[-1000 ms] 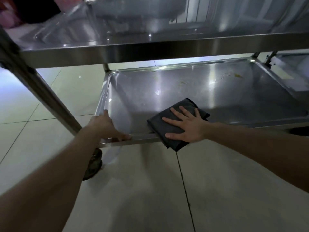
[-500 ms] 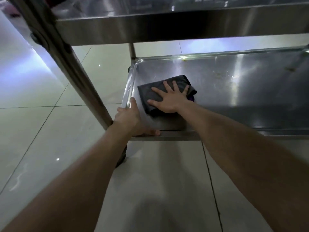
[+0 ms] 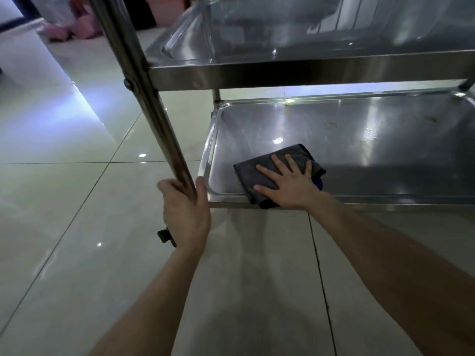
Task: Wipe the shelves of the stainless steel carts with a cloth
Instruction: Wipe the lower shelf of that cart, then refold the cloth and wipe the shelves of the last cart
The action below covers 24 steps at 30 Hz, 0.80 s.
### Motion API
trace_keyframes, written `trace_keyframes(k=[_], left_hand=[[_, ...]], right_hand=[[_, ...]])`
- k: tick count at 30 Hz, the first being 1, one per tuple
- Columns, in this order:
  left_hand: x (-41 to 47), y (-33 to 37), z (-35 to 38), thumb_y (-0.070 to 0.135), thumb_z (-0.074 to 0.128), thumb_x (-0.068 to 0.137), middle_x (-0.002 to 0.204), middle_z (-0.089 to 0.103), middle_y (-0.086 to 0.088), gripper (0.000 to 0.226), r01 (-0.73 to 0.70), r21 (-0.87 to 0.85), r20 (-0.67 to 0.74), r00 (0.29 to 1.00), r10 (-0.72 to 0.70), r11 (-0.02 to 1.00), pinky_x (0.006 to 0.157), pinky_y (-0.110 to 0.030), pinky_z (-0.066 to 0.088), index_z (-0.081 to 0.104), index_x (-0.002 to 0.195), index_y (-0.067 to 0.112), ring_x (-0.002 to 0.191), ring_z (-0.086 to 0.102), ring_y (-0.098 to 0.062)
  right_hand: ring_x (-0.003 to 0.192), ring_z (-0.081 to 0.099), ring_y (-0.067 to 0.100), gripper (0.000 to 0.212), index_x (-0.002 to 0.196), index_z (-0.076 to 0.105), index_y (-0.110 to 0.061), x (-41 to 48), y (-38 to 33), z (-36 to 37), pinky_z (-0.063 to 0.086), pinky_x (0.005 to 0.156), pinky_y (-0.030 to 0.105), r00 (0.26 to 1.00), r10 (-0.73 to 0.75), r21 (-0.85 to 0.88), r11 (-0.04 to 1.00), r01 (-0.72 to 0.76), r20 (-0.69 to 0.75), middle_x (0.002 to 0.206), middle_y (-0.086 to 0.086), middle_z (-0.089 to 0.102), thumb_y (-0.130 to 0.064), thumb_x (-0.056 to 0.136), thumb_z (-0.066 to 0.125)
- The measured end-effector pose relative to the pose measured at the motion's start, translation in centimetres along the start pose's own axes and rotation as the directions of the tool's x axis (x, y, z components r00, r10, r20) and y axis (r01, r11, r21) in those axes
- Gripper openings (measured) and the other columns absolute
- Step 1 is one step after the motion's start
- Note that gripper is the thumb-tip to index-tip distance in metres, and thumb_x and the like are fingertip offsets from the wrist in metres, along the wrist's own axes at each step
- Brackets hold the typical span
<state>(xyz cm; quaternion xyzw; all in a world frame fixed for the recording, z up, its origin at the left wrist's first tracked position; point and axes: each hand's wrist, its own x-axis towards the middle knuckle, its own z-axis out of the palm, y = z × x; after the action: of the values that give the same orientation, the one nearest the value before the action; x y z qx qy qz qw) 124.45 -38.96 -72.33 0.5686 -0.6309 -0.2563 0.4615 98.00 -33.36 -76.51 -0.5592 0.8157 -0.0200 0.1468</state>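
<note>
Stainless steel cart (image 3: pixel 308 70) on a glossy tiled floor (image 3: pixel 77 201), seen from its near left corner. The upper shelf (image 3: pixel 257 55) crosses the top of the view. The lower shelf (image 3: pixel 359 150), a shallow tray with a raised rim, lies beneath it, close to the floor.

The left hand (image 3: pixel 186 209) grips the corner post (image 3: pixel 133 73) just above the near left corner of the lower shelf. The fingers curl round the post's left side and the thumb closes on its right side. A small black tab (image 3: pixel 165 236) shows below this hand, near the floor; what it belongs to cannot be told.

The right hand (image 3: pixel 290 186) lies palm down on the cloth (image 3: pixel 249 173), fingers straight and spread. It presses the cloth flat and grasps nothing.

The cloth is dark grey and folded, with a blue edge showing at its right side. It rests in the near left part of the lower shelf, and its near corner laps over the shelf's near rim. A strip of bare steel separates it from the left rim.

Yellowish specks (image 3: pixel 434 119) mark the far right part of the lower shelf, well apart from the cloth. Light reflections dot the steel and the tiles.

Pink objects (image 3: pixel 84 24) stand on the floor at far left, too blurred to identify.
</note>
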Motion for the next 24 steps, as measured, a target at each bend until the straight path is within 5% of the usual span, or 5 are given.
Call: trace_keyframes(k=[2, 4, 10, 18, 24], left_hand=[[1.5, -0.2, -0.8, 0.057, 0.064, 0.102, 0.092, 0.059, -0.002, 0.047, 0.06, -0.053, -0.053, 0.997, -0.062, 0.997, 0.077, -0.047, 0.057, 0.042, 0.13, 0.027, 0.077, 0.062, -0.018], [2.5, -0.4, -1.2, 0.049, 0.057, 0.108, 0.099, 0.062, -0.003, 0.041, -0.049, 0.001, 0.048, 0.998, 0.049, 0.999, 0.08, -0.042, 0.054, 0.049, 0.142, 0.027, 0.088, 0.064, -0.02], [4.1, -1.5, -1.0, 0.037, 0.05, 0.112, 0.106, 0.067, 0.0, 0.021, -0.183, 0.078, 0.134, 0.976, 0.172, 0.98, 0.083, -0.052, 0.056, 0.06, 0.122, 0.022, 0.093, 0.065, -0.024], [5.5, -2.9, -1.3, 0.049, 0.046, 0.105, 0.092, 0.064, 0.005, 0.032, -0.319, 0.058, 0.187, 0.934, 0.304, 0.946, 0.067, -0.04, 0.05, 0.06, 0.117, 0.023, 0.077, 0.059, -0.016], [6.3, -3.1, -0.8, 0.044, 0.051, 0.107, 0.09, 0.064, 0.005, 0.024, -0.32, 0.062, 0.177, 0.936, 0.306, 0.945, 0.069, -0.045, 0.054, 0.058, 0.114, 0.023, 0.077, 0.059, -0.013]], right_hand=[[0.164, -0.02, 0.031, 0.087, 0.162, -0.002, -0.067, -0.2, -1.1, 0.5, -0.021, 0.119, 0.076, 1.0, 0.001, 0.001, 1.0, -0.001, -0.012, 0.18, -0.01, -0.015, -0.101, 0.082, 0.006], [0.164, -0.02, 0.034, 0.087, 0.162, -0.002, -0.066, -0.3, -3.9, 1.3, -0.023, 0.117, 0.077, 0.999, -0.045, -0.013, 0.999, 0.045, -0.021, 0.18, -0.008, -0.014, -0.101, 0.083, 0.004], [0.163, -0.019, 0.04, 0.083, 0.165, 0.007, -0.061, 4.3, -11.8, 2.1, -0.024, 0.112, 0.082, 0.997, -0.062, 0.0, 0.998, 0.062, -0.04, 0.181, -0.003, -0.01, -0.094, 0.089, 0.007], [0.161, -0.022, 0.046, 0.089, 0.168, 0.003, -0.054, 14.4, -12.1, -1.4, -0.017, 0.109, 0.088, 0.995, 0.101, -0.012, 0.995, -0.101, 0.005, 0.181, 0.002, -0.013, -0.095, 0.089, 0.01], [0.163, -0.019, 0.044, 0.089, 0.168, 0.007, -0.052, 10.7, -12.7, -0.4, -0.019, 0.11, 0.086, 0.999, 0.042, -0.013, 0.999, -0.042, -0.009, 0.181, 0.002, -0.008, -0.093, 0.09, 0.01]])
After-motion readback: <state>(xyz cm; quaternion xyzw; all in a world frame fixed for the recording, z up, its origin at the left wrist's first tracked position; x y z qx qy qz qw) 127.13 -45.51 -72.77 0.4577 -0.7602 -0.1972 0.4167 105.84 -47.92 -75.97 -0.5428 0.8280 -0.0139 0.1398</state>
